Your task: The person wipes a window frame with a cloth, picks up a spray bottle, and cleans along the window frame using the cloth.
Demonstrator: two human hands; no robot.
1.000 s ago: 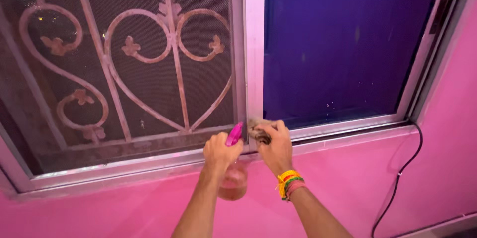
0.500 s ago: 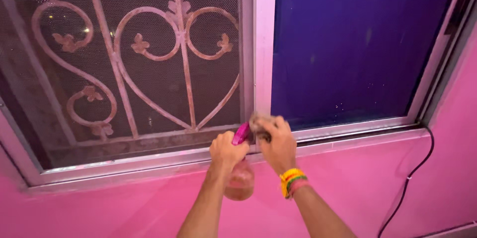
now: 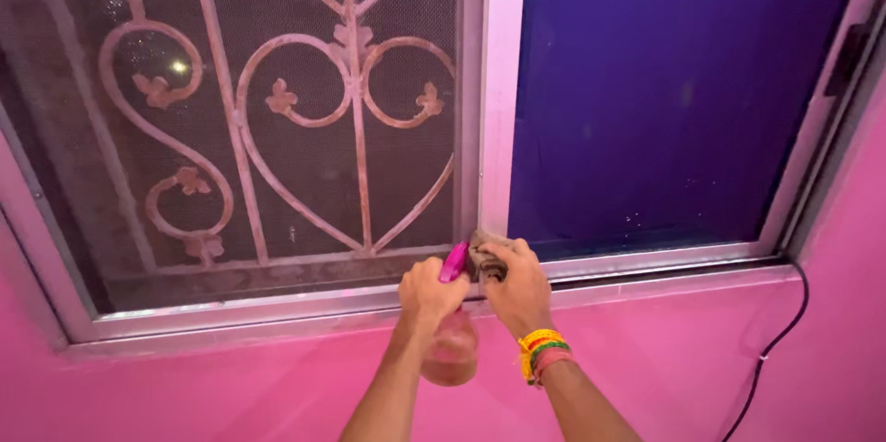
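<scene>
My left hand (image 3: 432,294) grips a spray bottle (image 3: 449,347) with a magenta nozzle and a clear rounded body that hangs below the fist. My right hand (image 3: 517,287), with coloured bands on its wrist, presses a crumpled brownish cloth (image 3: 484,257) against the foot of the window's middle upright (image 3: 498,110), just above the sill (image 3: 277,308). The two hands are side by side and almost touching.
Left of the upright is a mesh screen (image 3: 277,128) behind a curled iron grille with a heart shape. Right of it is a dark blue glass pane (image 3: 674,91). The wall (image 3: 231,387) below is pink. A black cable (image 3: 775,350) runs down at the right.
The view has drifted slightly, so the window sits a little further right and lower in the picture. Both hands stay at the foot of the upright with the cloth and bottle.
</scene>
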